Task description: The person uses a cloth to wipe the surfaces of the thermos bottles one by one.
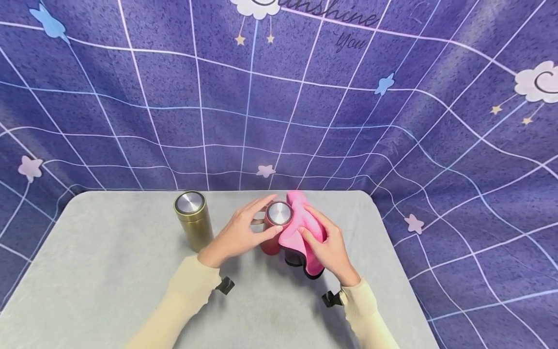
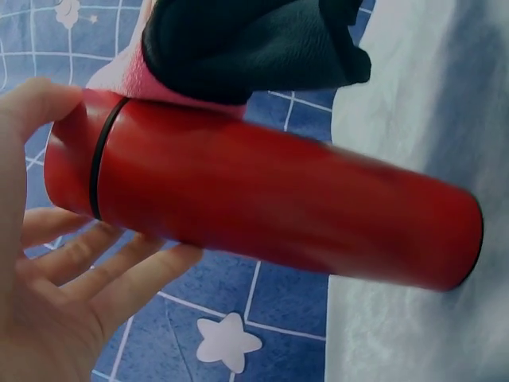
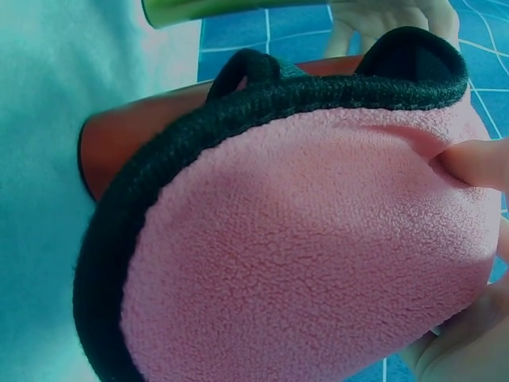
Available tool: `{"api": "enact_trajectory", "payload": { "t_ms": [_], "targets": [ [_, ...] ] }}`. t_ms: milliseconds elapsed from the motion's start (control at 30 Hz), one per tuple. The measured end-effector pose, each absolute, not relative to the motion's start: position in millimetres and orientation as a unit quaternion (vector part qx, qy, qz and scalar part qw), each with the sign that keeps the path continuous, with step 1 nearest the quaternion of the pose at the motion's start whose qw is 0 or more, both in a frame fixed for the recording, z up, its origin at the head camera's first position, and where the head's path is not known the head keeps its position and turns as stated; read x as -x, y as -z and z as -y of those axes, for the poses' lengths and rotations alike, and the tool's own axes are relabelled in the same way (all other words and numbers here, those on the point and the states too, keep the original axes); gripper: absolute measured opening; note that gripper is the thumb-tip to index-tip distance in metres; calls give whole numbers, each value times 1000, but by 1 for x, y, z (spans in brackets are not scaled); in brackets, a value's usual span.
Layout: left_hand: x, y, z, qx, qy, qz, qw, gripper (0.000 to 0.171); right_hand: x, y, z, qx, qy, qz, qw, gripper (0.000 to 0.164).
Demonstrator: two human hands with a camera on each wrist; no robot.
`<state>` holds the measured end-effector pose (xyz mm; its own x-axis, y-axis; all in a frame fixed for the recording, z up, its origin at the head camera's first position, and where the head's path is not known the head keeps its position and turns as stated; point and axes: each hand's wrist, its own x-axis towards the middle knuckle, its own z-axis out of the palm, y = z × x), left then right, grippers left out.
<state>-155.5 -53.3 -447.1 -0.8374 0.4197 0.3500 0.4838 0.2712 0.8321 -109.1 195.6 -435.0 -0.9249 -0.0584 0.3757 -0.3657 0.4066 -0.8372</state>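
A red thermos bottle [image 1: 279, 213] with a silver-topped lid stands near the middle of the table's far side. My left hand [image 1: 246, 230] grips it near the top, the thumb on one side and the fingers on the other; a black ring below the lid shows on the bottle [image 2: 278, 195] in the left wrist view. My right hand [image 1: 329, 242] pinches a pink fleecy cloth [image 3: 310, 239] with a black border and dark underside. Bunched up, the cloth lies along the bottle's right side and hides part of it in the right wrist view.
A gold-green thermos [image 1: 196, 225] with a silver top stands left of the red one, behind my left wrist. The pale grey table [image 1: 109, 271] ends at a blue-purple curtain [image 1: 226, 121] patterned with lines, stars and clouds, which also hangs along the right side.
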Motion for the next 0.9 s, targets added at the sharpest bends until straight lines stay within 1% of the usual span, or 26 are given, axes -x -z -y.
{"api": "enact_trajectory", "payload": {
  "t_ms": [167, 333, 433, 567, 733, 900],
  "targets": [
    [160, 444, 54, 304, 523, 796, 16, 65, 118, 456, -203, -121, -526, 829, 145, 58],
    [163, 442, 55, 311, 519, 796, 1, 68, 120, 461, -207, -123, -526, 829, 146, 58],
    [163, 442, 56, 314, 514, 798, 1, 69, 119, 460, -208, -129, -525, 828, 147, 57],
    [163, 442, 56, 315, 515, 797, 12, 68, 119, 459, -208, -128, -520, 831, 150, 57],
    [163, 444, 54, 314, 520, 794, 41, 67, 119, 458, -205, -122, -511, 837, 154, 58],
    [163, 443, 54, 311, 530, 787, 54, 66, 118, 455, -204, -142, -491, 841, 179, 58]
  ]
}}
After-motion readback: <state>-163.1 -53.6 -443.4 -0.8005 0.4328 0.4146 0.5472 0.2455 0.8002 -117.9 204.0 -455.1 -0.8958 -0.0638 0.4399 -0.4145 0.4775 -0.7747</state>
